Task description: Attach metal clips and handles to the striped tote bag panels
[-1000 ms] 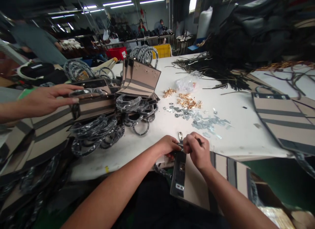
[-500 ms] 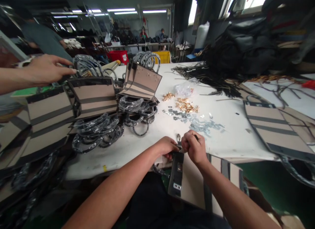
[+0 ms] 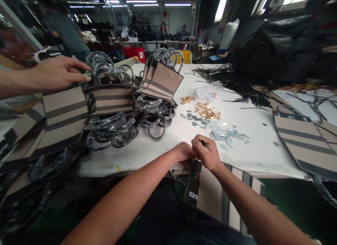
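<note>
A beige handbag panel (image 3: 210,192) with dark stripes lies across my lap at the table's front edge. My left hand (image 3: 184,152) is closed at the top corner of its dark band, its fingertips partly hidden. Just right of it and touching it, my right hand (image 3: 207,153) is a fist around a slim tool with a dark end (image 3: 202,143); the rest of the tool is covered. Along the dark band sit a silver metal plate (image 3: 193,195) and a second metal fitting (image 3: 196,175). A plastic-wrapped handle (image 3: 177,178) hangs below my left hand.
Silver plates (image 3: 228,134), gold prongs (image 3: 207,111) and a plastic bag (image 3: 209,92) lie on the white table (image 3: 155,155). Bag pieces with wrapped handles (image 3: 113,127) are stacked left. Another person's hand (image 3: 63,73) reaches over them. Another panel (image 3: 302,136) lies right.
The whole scene has shifted right in the picture as the camera turned. My right hand has come closer against my left, and the metal piece seen beyond them before is now hidden.
</note>
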`<state>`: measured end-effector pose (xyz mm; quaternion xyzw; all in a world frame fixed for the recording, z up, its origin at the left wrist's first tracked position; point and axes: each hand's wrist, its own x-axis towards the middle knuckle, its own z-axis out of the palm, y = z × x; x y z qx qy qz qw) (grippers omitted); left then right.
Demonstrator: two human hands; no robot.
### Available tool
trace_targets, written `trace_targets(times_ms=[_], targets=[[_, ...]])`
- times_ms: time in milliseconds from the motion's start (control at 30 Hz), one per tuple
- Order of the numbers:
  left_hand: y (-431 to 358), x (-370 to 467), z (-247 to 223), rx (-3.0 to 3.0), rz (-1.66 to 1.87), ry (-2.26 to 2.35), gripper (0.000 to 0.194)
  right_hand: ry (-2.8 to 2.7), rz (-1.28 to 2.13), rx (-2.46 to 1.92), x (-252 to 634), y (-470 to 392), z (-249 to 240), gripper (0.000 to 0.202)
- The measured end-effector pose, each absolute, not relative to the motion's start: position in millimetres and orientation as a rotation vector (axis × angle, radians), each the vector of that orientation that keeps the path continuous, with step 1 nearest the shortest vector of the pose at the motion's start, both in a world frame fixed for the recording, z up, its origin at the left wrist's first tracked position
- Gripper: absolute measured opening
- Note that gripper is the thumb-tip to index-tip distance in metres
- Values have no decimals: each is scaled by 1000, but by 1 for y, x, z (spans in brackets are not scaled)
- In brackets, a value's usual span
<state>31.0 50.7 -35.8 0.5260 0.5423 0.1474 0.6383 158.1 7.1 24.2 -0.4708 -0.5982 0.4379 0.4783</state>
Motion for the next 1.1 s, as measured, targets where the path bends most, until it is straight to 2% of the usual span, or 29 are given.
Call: trace_targets(times_ms=[233, 433, 600, 767, 967, 1100], targets=[[41, 26, -19, 1276, 249, 1225, 16, -1347, 1098, -1073, 178, 5, 15, 34], [40, 24, -30, 1298, 282, 1178, 15, -1233, 1085, -884, 180, -2, 22, 36], [33, 24, -27, 1310, 321, 1235, 23, -1337, 1085, -963, 176, -9, 12, 39], [28, 23, -26, 1264, 323, 1307, 12, -1411, 1026, -991, 182, -14, 7, 41], [19, 24, -24, 1229, 354, 1410, 13, -1633, 804, -1216, 186, -21, 9, 47], [15, 22, -26, 1251, 414, 1437, 13, -1862, 689, -1345, 193, -31, -6, 42]])
